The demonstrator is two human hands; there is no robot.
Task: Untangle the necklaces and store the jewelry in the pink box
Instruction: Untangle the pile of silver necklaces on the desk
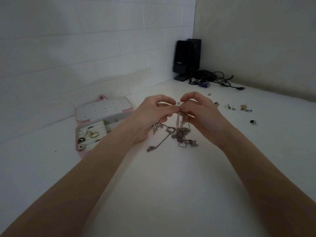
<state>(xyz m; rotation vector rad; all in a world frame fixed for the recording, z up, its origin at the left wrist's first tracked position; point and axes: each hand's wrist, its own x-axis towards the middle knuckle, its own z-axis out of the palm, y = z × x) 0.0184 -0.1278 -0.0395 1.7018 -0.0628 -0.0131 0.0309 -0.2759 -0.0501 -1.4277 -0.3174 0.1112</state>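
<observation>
Hands (pixel 177 113) on tangled necklaces (pixel 179 134)

Tangled necklaces (pixel 177 134) on table (pixel 171 185), centre, beneath left hand (pixel 150 115) and right hand (pixel 200 113). Open box (pixel 100 124) to left, rings inside. Loose earrings (pixel 237 106) to right. Speakers (pixel 186 57), cables (pixel 212 79) behind, in corner.

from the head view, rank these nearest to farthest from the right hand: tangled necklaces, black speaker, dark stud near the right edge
1. tangled necklaces: held up by the right hand, hanging between both hands.
2. dark stud: on the table, off to the right.
3. black speaker: back in the corner.
</observation>
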